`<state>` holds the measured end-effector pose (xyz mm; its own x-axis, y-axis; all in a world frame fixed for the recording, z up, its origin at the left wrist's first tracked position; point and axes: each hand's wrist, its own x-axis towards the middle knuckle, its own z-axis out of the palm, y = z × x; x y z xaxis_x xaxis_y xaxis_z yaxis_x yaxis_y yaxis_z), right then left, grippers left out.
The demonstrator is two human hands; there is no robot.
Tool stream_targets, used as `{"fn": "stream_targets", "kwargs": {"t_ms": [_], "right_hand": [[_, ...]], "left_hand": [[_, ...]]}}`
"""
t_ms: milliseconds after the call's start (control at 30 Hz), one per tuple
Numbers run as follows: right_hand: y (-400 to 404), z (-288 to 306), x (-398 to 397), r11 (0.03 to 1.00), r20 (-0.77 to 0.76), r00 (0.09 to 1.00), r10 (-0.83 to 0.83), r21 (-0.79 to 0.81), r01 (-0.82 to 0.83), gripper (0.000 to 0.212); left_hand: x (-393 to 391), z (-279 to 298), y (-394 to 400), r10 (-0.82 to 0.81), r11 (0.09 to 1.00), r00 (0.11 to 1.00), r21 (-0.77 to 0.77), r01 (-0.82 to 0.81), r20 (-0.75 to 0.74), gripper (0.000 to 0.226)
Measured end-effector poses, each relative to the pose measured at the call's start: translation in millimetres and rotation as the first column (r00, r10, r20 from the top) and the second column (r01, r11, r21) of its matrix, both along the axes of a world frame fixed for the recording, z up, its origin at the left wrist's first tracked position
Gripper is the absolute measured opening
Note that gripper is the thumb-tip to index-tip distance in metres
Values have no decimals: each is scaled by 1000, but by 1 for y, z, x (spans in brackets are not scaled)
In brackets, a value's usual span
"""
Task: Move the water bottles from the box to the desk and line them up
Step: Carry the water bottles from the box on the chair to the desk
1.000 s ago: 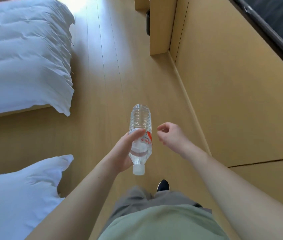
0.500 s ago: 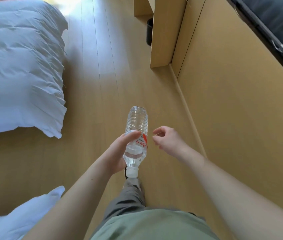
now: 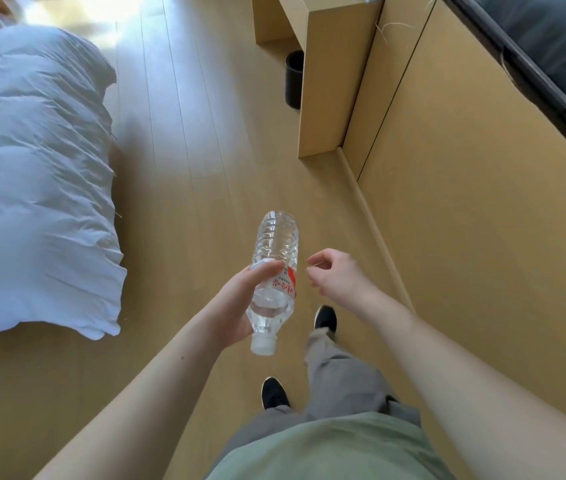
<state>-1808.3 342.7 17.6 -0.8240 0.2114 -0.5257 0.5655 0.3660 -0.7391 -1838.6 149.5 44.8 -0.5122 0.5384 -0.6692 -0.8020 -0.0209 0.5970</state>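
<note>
More of the wooden desk unit [image 3: 323, 81] and the black bin [image 3: 294, 79] beside it is brought into view than half a second ago, and both dark shoes [image 3: 325, 317] are now seen on the wooden floor [image 3: 177, 188], where one was hidden before. A clear water bottle [image 3: 274, 271] is gripped around its red label by the left hand [image 3: 240, 303], cap pointed toward the person, base away. The right hand [image 3: 335, 273] is held just beside it, fingers loosely curled, grasping nothing. A white duvet [image 3: 32, 174] is seen at left.
</note>
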Motion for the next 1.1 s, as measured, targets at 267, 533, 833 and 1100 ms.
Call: {"fn": "stream_targets", "kwargs": {"t_ms": [267, 533, 833, 1100], "right_hand": [[58, -11, -146, 999, -16, 999, 41, -22, -41, 12], [130, 3, -278, 993, -10, 993, 120, -16, -120, 16], [168, 8, -390, 988, 2, 988, 152, -14, -152, 18], [170, -8, -507, 988, -1, 988, 153, 23, -153, 17]], "left_hand": [[-125, -7, 51, 52, 998, 999, -24, -52, 2, 64], [-246, 7, 123, 138, 990, 990, -33, -138, 18, 65], [-350, 11, 162, 158, 987, 987, -26, -157, 32, 57], [-470, -8, 157, 115, 993, 993, -19, -114, 29, 50]]}}
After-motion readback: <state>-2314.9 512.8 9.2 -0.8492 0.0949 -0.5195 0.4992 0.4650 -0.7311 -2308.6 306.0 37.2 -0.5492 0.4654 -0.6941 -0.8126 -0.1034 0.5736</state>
